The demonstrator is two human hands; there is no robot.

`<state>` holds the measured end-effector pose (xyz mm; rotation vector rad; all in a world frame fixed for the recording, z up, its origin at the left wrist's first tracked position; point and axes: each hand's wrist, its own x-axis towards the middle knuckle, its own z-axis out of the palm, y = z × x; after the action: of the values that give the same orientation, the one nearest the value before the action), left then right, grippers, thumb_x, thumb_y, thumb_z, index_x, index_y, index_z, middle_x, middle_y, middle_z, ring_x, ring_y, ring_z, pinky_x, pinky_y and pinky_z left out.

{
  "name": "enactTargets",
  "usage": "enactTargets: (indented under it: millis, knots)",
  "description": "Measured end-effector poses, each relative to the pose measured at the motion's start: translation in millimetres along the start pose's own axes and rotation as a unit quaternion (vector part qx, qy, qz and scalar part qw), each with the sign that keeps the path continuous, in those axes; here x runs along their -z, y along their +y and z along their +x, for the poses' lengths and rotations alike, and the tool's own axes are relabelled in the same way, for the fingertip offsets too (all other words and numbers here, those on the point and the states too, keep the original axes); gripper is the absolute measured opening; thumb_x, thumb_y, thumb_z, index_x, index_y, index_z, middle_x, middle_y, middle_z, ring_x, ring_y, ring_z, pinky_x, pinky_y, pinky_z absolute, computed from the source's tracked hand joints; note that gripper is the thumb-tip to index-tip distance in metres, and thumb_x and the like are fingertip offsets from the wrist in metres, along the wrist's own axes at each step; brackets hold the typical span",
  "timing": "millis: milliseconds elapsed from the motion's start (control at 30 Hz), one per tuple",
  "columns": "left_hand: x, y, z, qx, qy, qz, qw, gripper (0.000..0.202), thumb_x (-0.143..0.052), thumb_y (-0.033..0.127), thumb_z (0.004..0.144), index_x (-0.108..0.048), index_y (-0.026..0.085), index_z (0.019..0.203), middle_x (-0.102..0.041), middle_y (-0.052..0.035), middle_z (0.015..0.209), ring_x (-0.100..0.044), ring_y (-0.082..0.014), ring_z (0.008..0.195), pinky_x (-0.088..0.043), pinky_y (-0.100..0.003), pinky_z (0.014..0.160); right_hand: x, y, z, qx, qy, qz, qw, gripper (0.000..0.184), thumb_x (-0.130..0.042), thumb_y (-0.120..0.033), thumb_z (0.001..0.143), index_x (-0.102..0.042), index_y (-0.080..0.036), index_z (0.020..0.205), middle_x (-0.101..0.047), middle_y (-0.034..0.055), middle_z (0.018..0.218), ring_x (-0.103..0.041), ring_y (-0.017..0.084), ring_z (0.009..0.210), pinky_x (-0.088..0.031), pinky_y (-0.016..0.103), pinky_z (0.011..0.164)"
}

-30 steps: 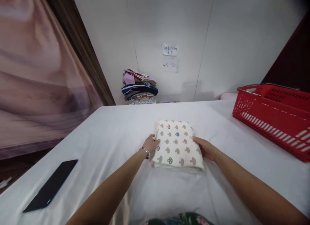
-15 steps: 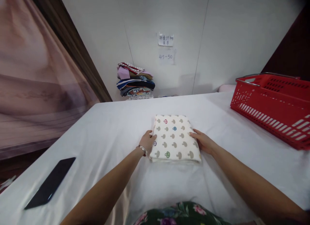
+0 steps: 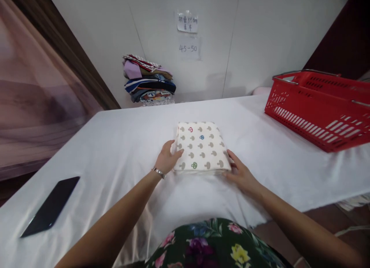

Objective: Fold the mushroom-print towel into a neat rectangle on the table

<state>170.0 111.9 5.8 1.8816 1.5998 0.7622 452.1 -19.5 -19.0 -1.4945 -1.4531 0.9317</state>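
A folded white cloth (image 3: 199, 146) printed with small mushrooms, mostly grey with a few coloured ones, lies flat on the white-covered table. My left hand (image 3: 167, 158), with a bracelet at the wrist, grips its left edge, thumb on top and fingers along the side. At the near right corner, my right hand (image 3: 241, 177) holds the cloth between thumb and fingers. The fingertips under the edges are partly hidden.
A red plastic basket (image 3: 315, 110) stands on the right of the white tablecloth (image 3: 124, 144). To the left lies a black phone-like slab (image 3: 50, 206). Behind the far edge rises a stack of folded fabrics (image 3: 148, 81) against the wall, and a pink curtain (image 3: 37, 94) hangs at the left.
My right hand has slid from the cloth's right side toward its near corner. My left thumb now lies further over the top. The whole view has shifted as my head tilted down.
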Motion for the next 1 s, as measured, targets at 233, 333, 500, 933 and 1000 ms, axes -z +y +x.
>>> enactTargets:
  millis: [233,333,500,933,1000]
  knots:
    - [-1.7,1,-42,-0.193,-0.039,0.06,0.979,0.067,-0.059,0.049,0.072,-0.037,0.024,0.13,-0.022,-0.0072,0.145,-0.022,-0.0259,0.132,-0.029,-0.043,0.105,-14,6,1,0.081,0.052,-0.209,0.973,0.078,-0.053,-0.038,0.079,-0.008,-0.027,0.143,-0.015,0.0042,0.148,-0.018,0.024,0.134,-0.022,0.043,0.108]
    - [-4.4,-5,-49,-0.251,-0.069,0.099,0.96,0.063,-0.063,0.044,0.07,-0.044,0.022,0.126,-0.029,-0.0088,0.143,-0.022,-0.0271,0.132,-0.028,-0.046,0.105,-21,3,9,0.09,0.058,-0.27,0.957,0.075,-0.049,-0.035,0.081,-0.009,-0.025,0.143,-0.015,0.006,0.148,-0.017,0.024,0.134,-0.025,0.044,0.106]
    - [-7.7,-14,-46,-0.237,-0.069,0.103,0.964,0.044,-0.056,0.04,0.078,-0.054,0.021,0.117,-0.042,-0.006,0.135,-0.027,-0.0218,0.131,-0.03,-0.041,0.106,-17,-3,8,0.093,0.061,-0.321,0.941,0.07,-0.044,-0.023,0.08,-0.014,-0.022,0.143,-0.017,0.0054,0.148,-0.023,0.026,0.132,-0.031,0.044,0.103]
    - [-10.6,-11,-54,-0.206,-0.095,0.059,0.972,0.046,-0.055,0.039,0.079,-0.052,0.02,0.121,-0.037,-0.0045,0.139,-0.019,-0.0202,0.134,-0.025,-0.038,0.109,-3,3,-3,0.13,0.056,-0.363,0.921,0.056,-0.04,-0.016,0.079,-0.036,-0.025,0.135,-0.036,0.0015,0.14,-0.039,0.026,0.124,-0.034,0.044,0.101]
    - [-8.5,-15,-53,-0.226,-0.11,0.064,0.966,0.056,-0.059,0.042,0.075,-0.047,0.02,0.125,-0.032,-0.0049,0.142,-0.015,-0.0204,0.135,-0.023,-0.038,0.109,-7,-2,-1,0.162,0.055,-0.383,0.908,0.056,-0.043,-0.017,0.078,-0.037,-0.021,0.134,-0.031,0.0044,0.142,-0.031,0.027,0.128,-0.03,0.046,0.102]
